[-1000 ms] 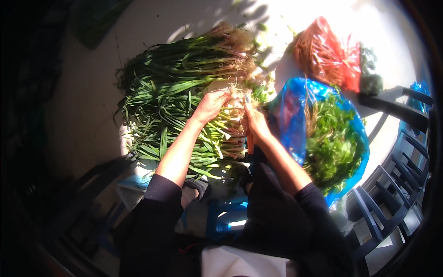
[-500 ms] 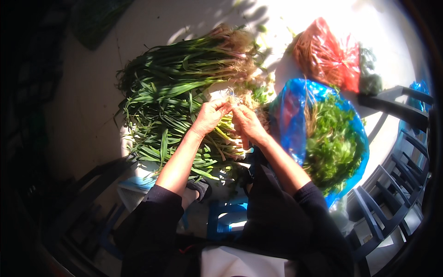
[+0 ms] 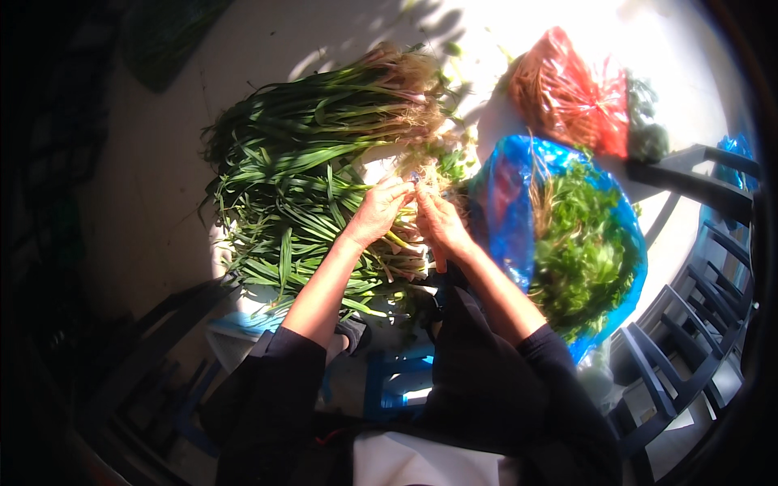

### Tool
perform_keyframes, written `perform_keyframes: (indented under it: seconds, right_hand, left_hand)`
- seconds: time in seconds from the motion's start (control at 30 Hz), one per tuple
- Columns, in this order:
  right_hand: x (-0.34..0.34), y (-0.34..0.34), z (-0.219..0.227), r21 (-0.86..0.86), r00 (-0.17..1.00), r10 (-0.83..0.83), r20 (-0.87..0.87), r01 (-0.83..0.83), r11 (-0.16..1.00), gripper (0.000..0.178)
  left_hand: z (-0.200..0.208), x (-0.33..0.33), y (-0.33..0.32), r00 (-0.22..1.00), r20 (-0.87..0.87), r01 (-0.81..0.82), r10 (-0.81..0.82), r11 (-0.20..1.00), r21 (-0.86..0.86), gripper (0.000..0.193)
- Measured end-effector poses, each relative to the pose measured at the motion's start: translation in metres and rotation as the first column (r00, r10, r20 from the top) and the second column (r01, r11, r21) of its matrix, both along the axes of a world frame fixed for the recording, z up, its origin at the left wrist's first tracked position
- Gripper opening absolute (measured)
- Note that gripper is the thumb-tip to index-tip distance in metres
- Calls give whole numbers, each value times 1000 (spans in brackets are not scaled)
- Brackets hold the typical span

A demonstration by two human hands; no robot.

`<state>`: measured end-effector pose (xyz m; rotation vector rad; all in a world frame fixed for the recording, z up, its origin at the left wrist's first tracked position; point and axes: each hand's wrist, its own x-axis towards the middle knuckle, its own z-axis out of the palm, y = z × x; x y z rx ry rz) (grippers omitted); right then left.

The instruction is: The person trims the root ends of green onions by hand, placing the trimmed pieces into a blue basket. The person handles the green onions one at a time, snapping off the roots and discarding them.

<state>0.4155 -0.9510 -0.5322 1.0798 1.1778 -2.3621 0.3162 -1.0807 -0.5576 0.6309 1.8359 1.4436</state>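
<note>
My left hand point(image 3: 378, 214) is closed in a pinch at the root end of a green garlic stalk, mostly hidden by the fingers. Fingertip to fingertip with it, my right hand point(image 3: 442, 227) is closed too. A slim orange-brown handle point(image 3: 439, 260) sticks out below the right palm, and a small bluish glint shows at the fingertips; the tool's kind is not clear. Under and beyond both hands lies a large pile of green garlic point(image 3: 316, 121), leaves to the left and pale, stringy roots to the right.
At the right stands an open blue plastic bag point(image 3: 628, 279) full of leafy green herbs point(image 3: 579, 251). Behind it are a tied red plastic bag point(image 3: 567, 97) and a dark green bundle point(image 3: 644, 117). Dark chairs point(image 3: 677, 356) line the right edge; a blue stool point(image 3: 397, 377) is below my arms.
Both hands have moved slightly nearer to me, staying together at the fingertips. A bluish glint now shows between them. The view has shifted a little.
</note>
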Motion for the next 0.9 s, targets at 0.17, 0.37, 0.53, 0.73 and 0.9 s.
perform_keyframes:
  seconds: [0.17, 0.37, 0.53, 0.73, 0.9]
  right_hand:
    - [0, 9, -7, 424, 948, 262, -182, -165, 890, 32]
    - [1, 15, -8, 333, 943, 317, -102, -268, 904, 34]
    - [6, 17, -3, 346, 966, 257, -9, -238, 908, 31]
    - [8, 22, -11, 575, 895, 357, -268, -149, 804, 24]
    - [4, 15, -1, 560, 957, 266, -117, -158, 813, 33]
  left_hand:
    - [10, -2, -2, 979, -151, 131, -137, 990, -50, 20]
    - [13, -2, 0, 976, -158, 133, -153, 983, -130, 21]
    - [3, 13, 11, 965, -263, 1, -17, 998, -59, 17]
    - [24, 4, 10, 968, -199, 146, -154, 988, -55, 17]
    - [14, 14, 14, 950, -311, -5, -27, 995, -103, 15]
